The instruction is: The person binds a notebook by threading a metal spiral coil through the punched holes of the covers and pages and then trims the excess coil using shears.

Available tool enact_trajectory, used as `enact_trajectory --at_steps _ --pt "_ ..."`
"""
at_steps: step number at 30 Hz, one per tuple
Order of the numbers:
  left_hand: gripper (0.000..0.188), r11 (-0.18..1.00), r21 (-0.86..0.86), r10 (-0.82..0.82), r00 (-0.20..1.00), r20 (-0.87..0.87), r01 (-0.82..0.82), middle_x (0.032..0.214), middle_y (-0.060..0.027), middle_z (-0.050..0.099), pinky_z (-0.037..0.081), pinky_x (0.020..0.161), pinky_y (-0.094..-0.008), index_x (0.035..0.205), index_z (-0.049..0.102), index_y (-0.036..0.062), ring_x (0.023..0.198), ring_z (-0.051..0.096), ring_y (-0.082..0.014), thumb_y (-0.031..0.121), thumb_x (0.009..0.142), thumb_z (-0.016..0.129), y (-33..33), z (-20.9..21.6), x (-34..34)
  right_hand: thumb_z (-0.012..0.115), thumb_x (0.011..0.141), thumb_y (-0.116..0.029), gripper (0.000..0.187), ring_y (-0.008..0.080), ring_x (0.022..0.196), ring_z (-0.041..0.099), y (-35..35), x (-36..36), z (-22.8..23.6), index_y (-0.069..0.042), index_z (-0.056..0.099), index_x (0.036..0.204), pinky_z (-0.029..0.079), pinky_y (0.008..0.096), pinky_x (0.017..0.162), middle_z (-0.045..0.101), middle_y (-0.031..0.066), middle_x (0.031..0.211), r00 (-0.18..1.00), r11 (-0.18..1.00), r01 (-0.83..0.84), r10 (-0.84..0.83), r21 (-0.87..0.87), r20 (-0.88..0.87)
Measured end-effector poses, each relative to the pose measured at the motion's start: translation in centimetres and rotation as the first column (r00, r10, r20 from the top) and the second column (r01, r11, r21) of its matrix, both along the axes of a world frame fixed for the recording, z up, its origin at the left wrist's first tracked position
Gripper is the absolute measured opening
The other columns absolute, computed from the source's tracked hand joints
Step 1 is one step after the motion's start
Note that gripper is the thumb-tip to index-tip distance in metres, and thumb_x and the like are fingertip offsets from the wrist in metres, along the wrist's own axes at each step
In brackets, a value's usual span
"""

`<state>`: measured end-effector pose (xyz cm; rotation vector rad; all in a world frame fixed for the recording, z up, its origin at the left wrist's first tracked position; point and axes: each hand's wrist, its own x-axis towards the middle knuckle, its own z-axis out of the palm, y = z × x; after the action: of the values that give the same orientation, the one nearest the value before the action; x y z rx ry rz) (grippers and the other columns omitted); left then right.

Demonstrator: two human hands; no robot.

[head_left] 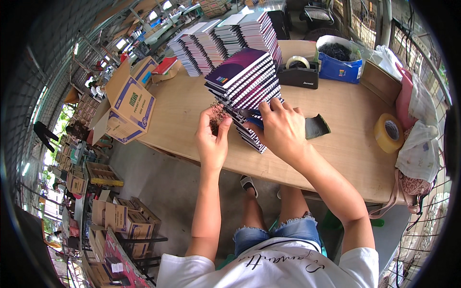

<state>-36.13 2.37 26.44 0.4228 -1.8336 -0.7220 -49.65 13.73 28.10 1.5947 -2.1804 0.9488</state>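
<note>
A tall stack of spiral notebooks with purple covers stands in front of me near the table's front edge. At its left side my left hand pinches a bunch of thin black wire coils between thumb and fingers. My right hand is closed around what looks like a pair of blue-handled pliers, mostly hidden by the fingers. Their dark front end is beside the lower notebooks' bound edges. Just right of that hand a dark, curved strip lies on the table.
The wooden table carries several more notebook stacks, a black tape dispenser, a blue box of black coils and a yellowish tape roll. An open carton stands left. Bags line the right edge.
</note>
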Motion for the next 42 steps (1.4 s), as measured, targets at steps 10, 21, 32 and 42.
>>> enact_trajectory --at_steps 10,21,32,42 --pt "0.016 0.980 -0.116 0.165 0.986 0.021 -0.162 0.083 -0.0123 0.066 0.050 0.070 -0.0320 0.096 0.058 -0.0019 0.072 0.062 -0.0204 0.013 0.092 0.063 0.6 0.4 -0.7 0.072 0.076 -0.044 0.043 0.0288 0.080 0.063 0.7 -0.1 -0.1 -0.006 0.061 0.093 0.048 0.0441 0.067 0.060 0.0091 0.089 0.992 0.995 0.080 -0.086 -0.066 -0.089" --pt "0.016 0.983 -0.069 0.174 0.983 0.052 -0.170 0.089 -0.0068 0.064 0.048 0.078 -0.0259 0.098 0.057 -0.0032 0.082 0.058 -0.0110 0.011 0.093 0.063 0.7 0.5 -0.7 0.073 0.075 -0.042 0.046 0.0311 0.089 0.060 0.3 0.1 0.9 -0.002 0.061 0.094 0.046 0.0477 0.071 0.059 0.0126 0.095 0.994 0.997 0.071 -0.074 -0.035 -0.083" --pt "0.016 0.978 -0.084 0.198 0.978 0.065 -0.193 0.087 -0.0095 0.066 0.049 0.074 -0.0286 0.098 0.058 -0.0023 0.079 0.061 -0.0149 0.012 0.092 0.064 0.7 0.5 -0.6 0.072 0.077 -0.045 0.044 0.0281 0.076 0.066 -0.2 -0.3 1.0 -0.004 0.060 0.089 0.050 0.0421 0.064 0.062 0.0100 0.083 0.997 0.996 -0.005 -0.002 0.087 0.077" --pt "0.029 0.973 -0.153 0.187 0.979 0.079 -0.173 0.105 -0.0161 0.065 0.052 0.079 -0.0348 0.117 0.055 -0.0016 0.089 0.065 -0.0268 0.010 0.091 0.063 0.9 1.5 -0.5 0.072 0.075 -0.048 0.049 0.0300 0.079 0.064 0.6 -0.7 1.1 -0.003 0.059 0.091 0.048 0.0441 0.064 0.060 0.0110 0.087 0.990 0.988 0.078 -0.093 -0.135 -0.108"
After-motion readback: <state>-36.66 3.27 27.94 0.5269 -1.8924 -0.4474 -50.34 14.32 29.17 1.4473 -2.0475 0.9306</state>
